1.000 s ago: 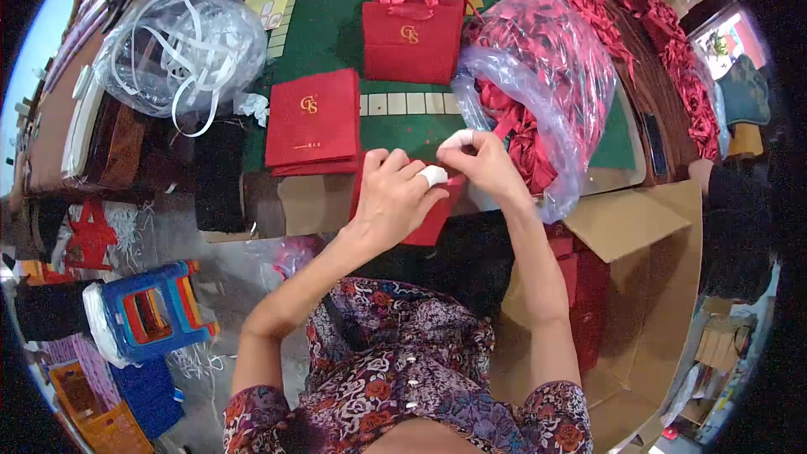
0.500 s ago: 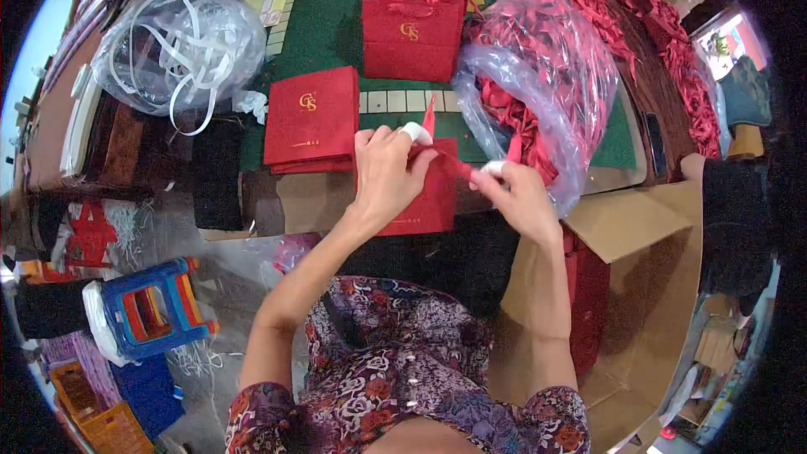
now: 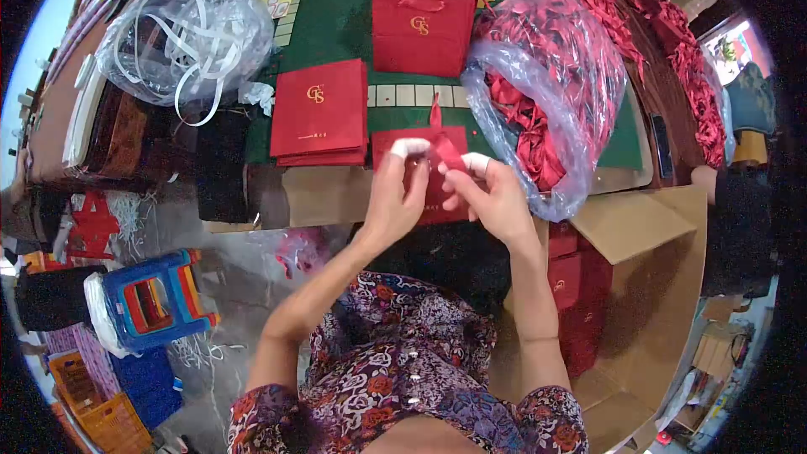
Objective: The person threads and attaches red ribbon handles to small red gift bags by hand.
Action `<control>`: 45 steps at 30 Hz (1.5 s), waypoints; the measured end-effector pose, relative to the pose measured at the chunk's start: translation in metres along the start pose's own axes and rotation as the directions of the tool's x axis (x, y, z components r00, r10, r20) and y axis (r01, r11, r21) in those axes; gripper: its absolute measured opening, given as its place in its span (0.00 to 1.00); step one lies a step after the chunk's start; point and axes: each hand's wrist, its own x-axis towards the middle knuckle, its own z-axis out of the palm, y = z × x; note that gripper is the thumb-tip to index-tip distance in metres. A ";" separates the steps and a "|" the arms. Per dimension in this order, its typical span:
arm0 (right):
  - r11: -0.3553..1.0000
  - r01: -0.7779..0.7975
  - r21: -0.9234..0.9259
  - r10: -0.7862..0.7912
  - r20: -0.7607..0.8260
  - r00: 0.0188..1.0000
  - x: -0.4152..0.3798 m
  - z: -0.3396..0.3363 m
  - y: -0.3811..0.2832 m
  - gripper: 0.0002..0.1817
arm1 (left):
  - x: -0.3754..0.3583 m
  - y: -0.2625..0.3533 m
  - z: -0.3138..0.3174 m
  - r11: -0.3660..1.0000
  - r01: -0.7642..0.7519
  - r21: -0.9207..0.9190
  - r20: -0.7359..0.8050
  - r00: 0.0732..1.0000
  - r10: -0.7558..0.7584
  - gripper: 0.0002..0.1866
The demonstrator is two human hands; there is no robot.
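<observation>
My left hand and my right hand are close together above a flat red paper bag. Both pinch a red ribbon, which bends between their fingertips; one end stands up beyond them. White wraps cover a finger on each hand. Left of my hands lies a stack of flat red gift bags with gold lettering. To the right, a clear plastic bag holds many red ribbons and opens toward me.
An upright red gift bag topped with ribbons stands at the back. A plastic bag of white straps sits at left. Beside my right arm is an open cardboard box with red bags inside. Plastic stools stand lower left; a phone lies right.
My right hand has moved left toward my left hand, and the ribbon stretched between them is now bunched at the fingertips. The whole view has shifted slightly.
</observation>
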 end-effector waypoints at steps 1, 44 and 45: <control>0.997 0.012 0.076 -0.012 -0.009 1.000 0.005 0.002 0.002 0.12 | -0.011 0.006 0.006 0.940 0.068 -0.336 0.046 0.997 -0.056 0.12; 0.795 0.503 -0.339 -0.511 0.073 0.857 -0.019 0.014 -0.001 0.04 | -0.049 -0.002 -0.032 0.867 -0.263 0.423 0.225 0.957 0.181 0.24; 0.796 0.502 -0.340 -0.510 0.071 0.857 -0.014 0.017 0.002 0.04 | -0.049 0.001 -0.030 0.864 -0.254 0.435 0.244 0.957 0.158 0.25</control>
